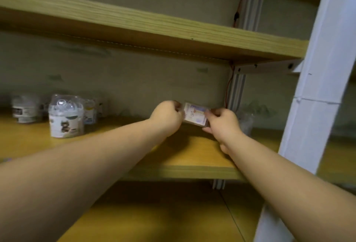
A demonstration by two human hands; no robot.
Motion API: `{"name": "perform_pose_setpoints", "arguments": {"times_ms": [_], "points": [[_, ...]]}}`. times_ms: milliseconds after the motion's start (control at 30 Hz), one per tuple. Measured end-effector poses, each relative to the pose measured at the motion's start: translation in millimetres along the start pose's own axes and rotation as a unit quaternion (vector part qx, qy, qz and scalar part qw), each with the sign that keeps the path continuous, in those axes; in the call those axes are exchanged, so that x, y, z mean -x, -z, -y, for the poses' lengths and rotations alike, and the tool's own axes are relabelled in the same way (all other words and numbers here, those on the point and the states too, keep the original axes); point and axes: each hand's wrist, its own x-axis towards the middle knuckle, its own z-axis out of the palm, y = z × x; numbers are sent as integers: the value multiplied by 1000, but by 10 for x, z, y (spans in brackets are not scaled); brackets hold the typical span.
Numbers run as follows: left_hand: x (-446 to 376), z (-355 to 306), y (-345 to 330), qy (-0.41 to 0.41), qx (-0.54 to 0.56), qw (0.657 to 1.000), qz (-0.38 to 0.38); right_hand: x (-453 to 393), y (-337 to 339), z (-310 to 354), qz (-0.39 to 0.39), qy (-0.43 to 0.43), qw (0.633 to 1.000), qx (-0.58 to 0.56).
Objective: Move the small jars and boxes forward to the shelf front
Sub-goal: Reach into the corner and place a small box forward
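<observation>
Here, two hands' grip, left (169, 115) and right (223, 124), clamped on one box (195, 114).

Your box (195, 114) at 12 o'clock: clear case, white label with purple and yellow print. Shelf board (192, 151) is yellow-tan wood grain, same as the upper board (154, 28). Jar (65, 115) at 9 o'clock: clear lid, white label with dark and green marks. Far jar (24, 109): white and grey, black band. Post (317, 97) at 3 o'clock: white. Back wall (134, 80): grey-green, blotchy.

Small box (195, 115) label printed but blurred; jar (66, 119) labels likewise; no text legible
</observation>
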Motion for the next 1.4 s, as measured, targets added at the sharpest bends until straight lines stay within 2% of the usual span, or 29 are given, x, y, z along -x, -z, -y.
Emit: {"name": "perform_pose_setpoints", "arguments": {"times_ms": [200,333,500,667,833,933,1133,1233,1400], "points": [[629,-143,-140,103,70,992,-12,408,326,-136,16,82,980,181],[791,-219,-136,122,101,987,-36,599,484,-202,63,112,963,238],[832,-268,-120,153,107,982,-22,627,518,-152,77,111,959,249],[688,-31,-208,159,125,979,-22,649,504,-158,65,112,955,267],[857,-323,-106,165,130,978,-10,737,477,-164,41,131,943,303],[902,-356,25,169,111,979,-6,796,413,-119,28,134,949,283],[1039,38,796,160,148,971,-97,1107,-374,192,25,184,960,211],[1047,463,1443,159,191,958,-143,1412,-1081,385,29,236,956,175],[1000,1515,2753,132,218,951,-174,1913,-2510,732,61,276,945,163]]}}
